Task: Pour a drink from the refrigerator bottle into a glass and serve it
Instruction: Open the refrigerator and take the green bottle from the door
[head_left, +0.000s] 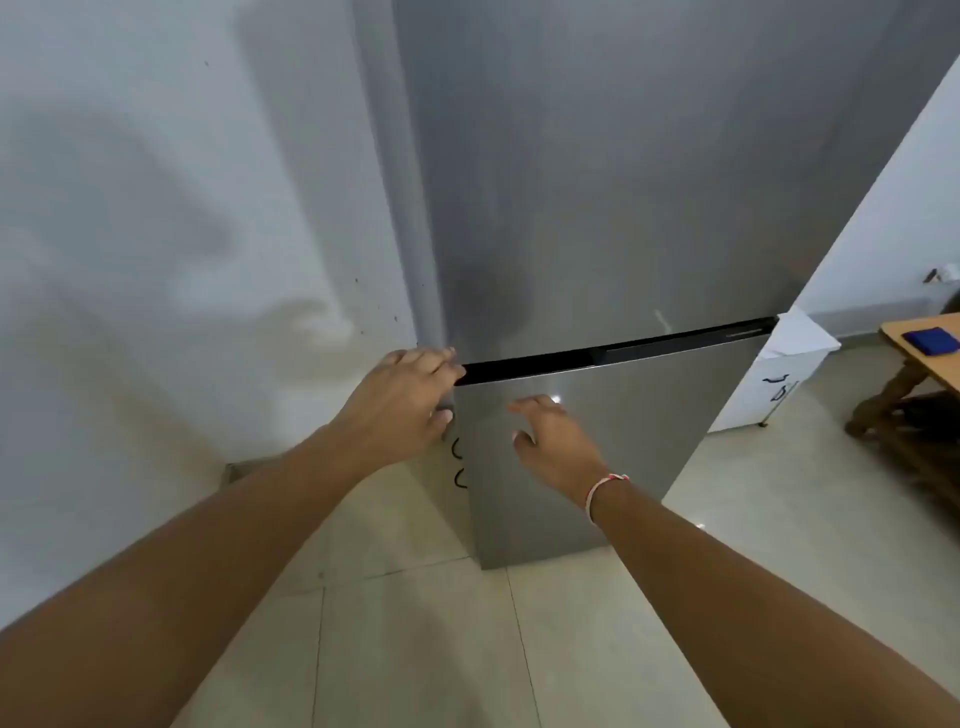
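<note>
A tall silver refrigerator (613, 208) stands against the white wall, with an upper door and a lower door (597, 457) split by a dark gap. My left hand (405, 405) grips the top left corner of the lower door, fingers curled over its edge into the gap. My right hand (556, 441) hovers open just in front of the lower door's face, fingers spread, a red-and-white thread on the wrist. Both doors look closed or nearly so. No bottle or glass is visible.
A white wall (156, 260) runs along the left, close to the refrigerator. To the right stand a low white cabinet (774, 384) and a wooden table (930, 353) with a blue cloth (930, 340) on it. The floor is pale tile (415, 649).
</note>
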